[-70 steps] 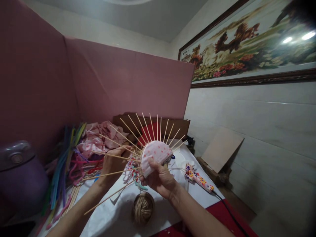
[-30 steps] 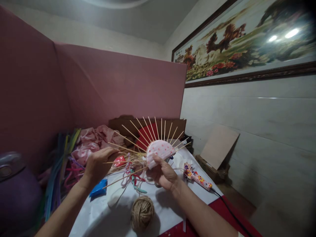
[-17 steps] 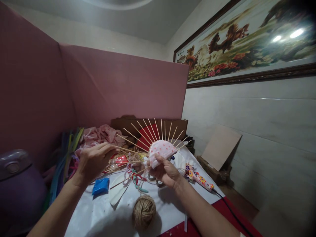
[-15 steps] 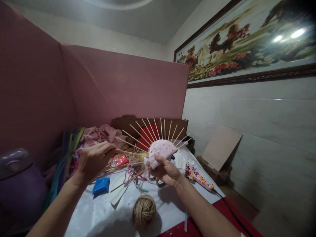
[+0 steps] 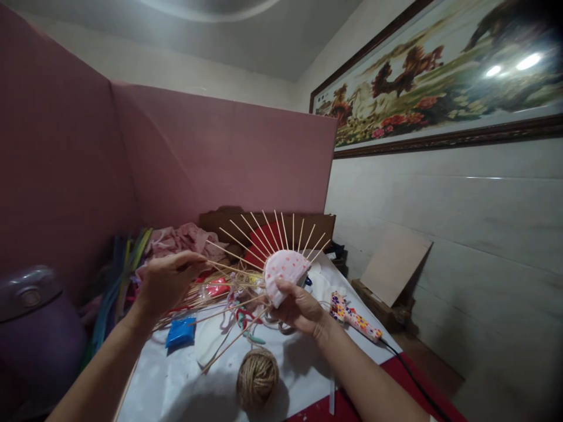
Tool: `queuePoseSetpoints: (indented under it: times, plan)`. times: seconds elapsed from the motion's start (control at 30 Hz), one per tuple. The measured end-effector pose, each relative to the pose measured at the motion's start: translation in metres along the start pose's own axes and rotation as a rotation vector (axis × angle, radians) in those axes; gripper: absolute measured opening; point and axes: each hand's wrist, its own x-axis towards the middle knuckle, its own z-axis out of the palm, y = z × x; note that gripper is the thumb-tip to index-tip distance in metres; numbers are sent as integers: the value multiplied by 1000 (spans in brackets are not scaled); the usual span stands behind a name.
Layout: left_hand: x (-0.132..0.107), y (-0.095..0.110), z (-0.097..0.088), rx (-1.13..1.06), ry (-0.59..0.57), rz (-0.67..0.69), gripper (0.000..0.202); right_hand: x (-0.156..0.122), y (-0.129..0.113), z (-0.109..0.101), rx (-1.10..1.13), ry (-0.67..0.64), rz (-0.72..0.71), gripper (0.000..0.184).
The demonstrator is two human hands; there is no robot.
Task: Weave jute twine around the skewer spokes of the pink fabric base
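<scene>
My right hand (image 5: 301, 305) grips a half-round pad of white cloth with pink dots (image 5: 288, 265), its thumb lying on the front. Thin wooden sticks (image 5: 259, 237) fan out from the pad's curved edge, upward and to the left. My left hand (image 5: 173, 281) pinches the end of one thin stick (image 5: 235, 268) on the left side of the fan. Below the pad a ball of jute twine (image 5: 257, 378) rests on the white tabletop (image 5: 176, 384). The right hand's other fingers are partly hidden behind the pad.
A flower-patterned glue gun (image 5: 356, 319) with a black cord lies to the right. Blue (image 5: 180, 333) and red packets (image 5: 217, 286), loose sticks and colored yarn (image 5: 250, 325) lie on the left and middle. A purple container (image 5: 39, 340) stands far left; pink cloth (image 5: 187, 243) is heaped behind.
The pad and its fan of sticks have turned slightly counterclockwise, the lower sticks swinging down. My left hand stays at a stick's end, almost in the same place.
</scene>
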Motion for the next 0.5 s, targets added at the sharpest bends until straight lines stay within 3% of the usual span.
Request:
queuePoseSetpoints:
  times: [0.13,0.27,0.5]
  plan:
    - [1,-5,-3,-178,38,-115,19,0,-1,1,69,15,-18,21]
    - [0,-13,5,-260,-49,-141,18,-3,-2,4,91,-65,5,25]
    - [-21,-14,57,-143,-151,-85,17,-9,8,11,79,-243,102,35]
